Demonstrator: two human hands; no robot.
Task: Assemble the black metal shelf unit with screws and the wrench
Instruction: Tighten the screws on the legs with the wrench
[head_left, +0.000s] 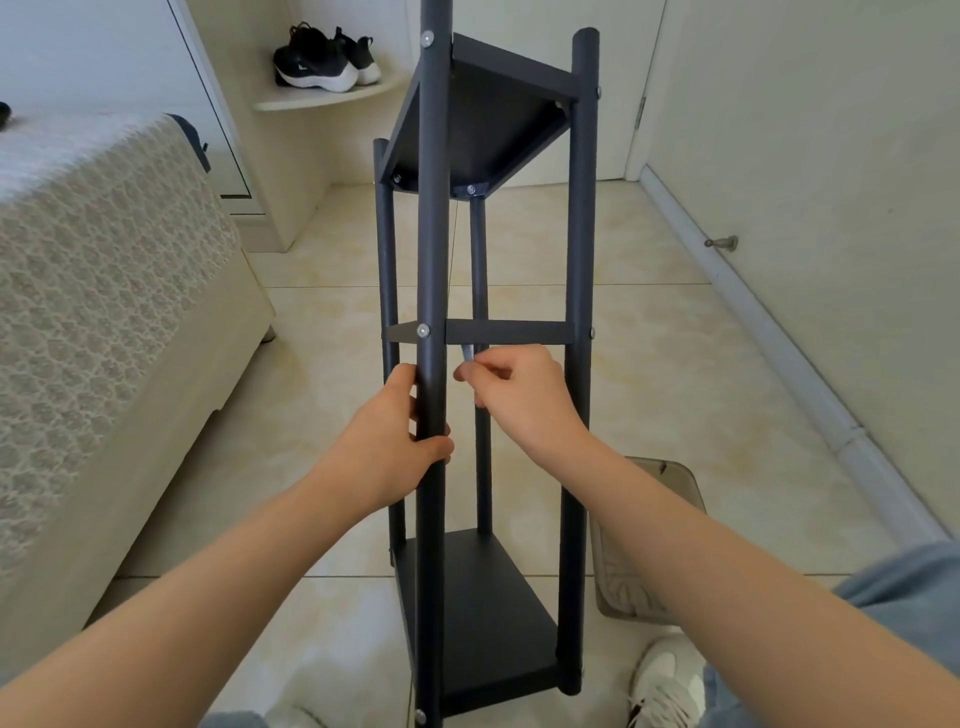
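The black metal shelf unit lies tipped on the tiled floor, running away from me, with four round posts and three shelf boards. My left hand grips the near front post just below the middle shelf. My right hand pinches a small silver wrench, whose tip points up at the underside of the middle shelf. A silver screw head sits in the front post at the middle shelf, and another screw sits higher up the same post.
A bed with a patterned cover stands at the left. A translucent bin lies on the floor right of the unit. My white shoe is at the bottom right. Black sneakers rest on a corner shelf. Wall and door stop at right.
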